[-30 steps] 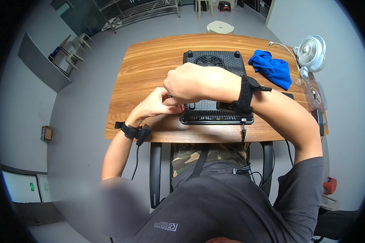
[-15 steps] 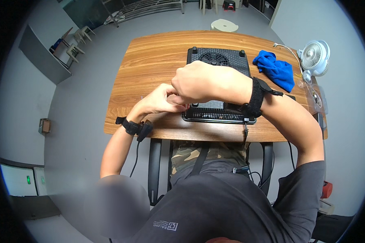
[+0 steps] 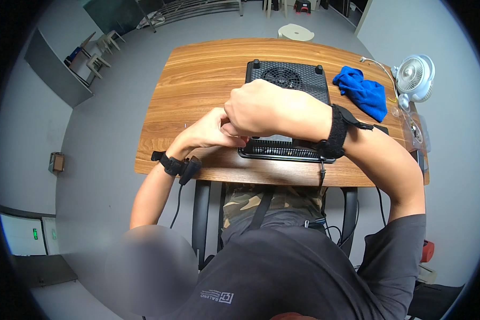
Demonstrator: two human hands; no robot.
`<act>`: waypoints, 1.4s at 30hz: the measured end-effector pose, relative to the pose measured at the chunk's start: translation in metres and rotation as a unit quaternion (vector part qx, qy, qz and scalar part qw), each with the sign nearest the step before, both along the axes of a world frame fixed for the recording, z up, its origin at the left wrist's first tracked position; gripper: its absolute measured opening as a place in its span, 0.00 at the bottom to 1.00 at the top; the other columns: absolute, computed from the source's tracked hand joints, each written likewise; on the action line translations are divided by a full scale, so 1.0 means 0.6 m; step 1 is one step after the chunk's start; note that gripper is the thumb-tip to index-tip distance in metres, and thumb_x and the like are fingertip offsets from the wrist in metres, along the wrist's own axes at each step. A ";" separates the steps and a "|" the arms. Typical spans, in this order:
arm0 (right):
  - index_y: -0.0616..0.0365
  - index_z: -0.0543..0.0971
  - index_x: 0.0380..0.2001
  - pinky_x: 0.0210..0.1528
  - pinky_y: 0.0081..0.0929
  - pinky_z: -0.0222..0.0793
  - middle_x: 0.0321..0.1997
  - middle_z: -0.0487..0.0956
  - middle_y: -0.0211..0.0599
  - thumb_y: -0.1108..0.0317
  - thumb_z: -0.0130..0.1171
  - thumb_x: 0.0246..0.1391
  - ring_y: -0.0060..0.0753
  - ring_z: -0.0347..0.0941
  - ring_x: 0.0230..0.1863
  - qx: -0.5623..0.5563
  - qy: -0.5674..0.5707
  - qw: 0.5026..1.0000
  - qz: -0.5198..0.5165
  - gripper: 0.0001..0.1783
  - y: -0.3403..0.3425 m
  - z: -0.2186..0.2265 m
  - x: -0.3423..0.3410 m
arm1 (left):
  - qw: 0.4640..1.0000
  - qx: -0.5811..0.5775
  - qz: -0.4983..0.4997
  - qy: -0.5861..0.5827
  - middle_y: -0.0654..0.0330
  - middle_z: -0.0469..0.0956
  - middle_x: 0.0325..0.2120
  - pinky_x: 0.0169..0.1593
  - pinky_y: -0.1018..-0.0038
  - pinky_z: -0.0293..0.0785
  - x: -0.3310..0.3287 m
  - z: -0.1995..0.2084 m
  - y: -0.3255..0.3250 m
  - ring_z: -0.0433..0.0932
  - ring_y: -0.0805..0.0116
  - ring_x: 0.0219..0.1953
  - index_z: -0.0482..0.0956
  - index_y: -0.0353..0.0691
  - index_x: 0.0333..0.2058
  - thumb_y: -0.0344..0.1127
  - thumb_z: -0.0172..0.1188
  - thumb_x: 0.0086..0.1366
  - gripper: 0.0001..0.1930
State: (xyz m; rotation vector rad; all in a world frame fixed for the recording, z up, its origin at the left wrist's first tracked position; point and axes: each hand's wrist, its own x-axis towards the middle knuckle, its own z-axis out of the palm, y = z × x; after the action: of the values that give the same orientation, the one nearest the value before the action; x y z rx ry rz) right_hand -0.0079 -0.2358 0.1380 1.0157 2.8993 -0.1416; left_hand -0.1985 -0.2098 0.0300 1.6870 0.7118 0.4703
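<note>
A flat black appliance, which looks like an induction cooktop, lies on the table with its underside up, showing a round fan grille, feet and a slotted vent edge. My right hand is closed like a fist above its near left corner, and what it holds, if anything, is hidden. Touching it from the left, my left hand has its thumb and fingers pinched together. A small red piece shows at the left thumb tip; the rest of it is covered. My right forearm hides the middle of the appliance.
On the wooden table, a crumpled blue cloth lies right of the appliance. A white fan and a clear plastic container sit at the right edge. A black cord hangs over the front edge. Beyond the table stands a pale stool.
Both hands keep nearly the same place and grip. The view has shifted slightly, so the table and appliance appear a little higher.
</note>
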 end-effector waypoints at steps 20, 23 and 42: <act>0.58 0.87 0.25 0.38 0.38 0.80 0.24 0.83 0.44 0.48 0.55 0.62 0.46 0.84 0.32 -0.040 -0.096 0.993 -0.049 0.25 0.008 0.032 -0.011 | 0.999 -0.030 0.005 -0.034 0.60 0.84 0.35 0.52 0.71 0.78 -0.005 0.001 -0.003 0.81 0.72 0.43 0.82 0.32 0.43 0.34 0.77 0.55 0.19; 0.65 0.82 0.35 0.33 0.40 0.79 0.21 0.81 0.48 0.44 0.58 0.64 0.53 0.82 0.27 -0.027 -0.056 0.998 -0.015 0.28 0.007 0.023 -0.005 | 0.996 0.084 0.004 -0.007 0.58 0.84 0.36 0.52 0.71 0.76 -0.013 -0.008 0.006 0.80 0.74 0.42 0.82 0.33 0.45 0.38 0.77 0.55 0.22; 0.65 0.77 0.45 0.36 0.44 0.79 0.30 0.82 0.52 0.54 0.64 0.60 0.56 0.82 0.33 -0.006 -0.032 0.999 0.027 0.23 0.002 0.013 0.004 | 0.992 0.114 -0.006 0.051 0.58 0.86 0.34 0.52 0.68 0.76 -0.004 -0.030 0.014 0.83 0.70 0.41 0.84 0.33 0.43 0.28 0.76 0.51 0.19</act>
State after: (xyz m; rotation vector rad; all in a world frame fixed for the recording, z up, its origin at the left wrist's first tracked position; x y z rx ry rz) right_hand -0.0056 -0.2346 0.1459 0.9216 2.8616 -0.1229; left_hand -0.2012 -0.2015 0.0122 1.9411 0.7434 0.4728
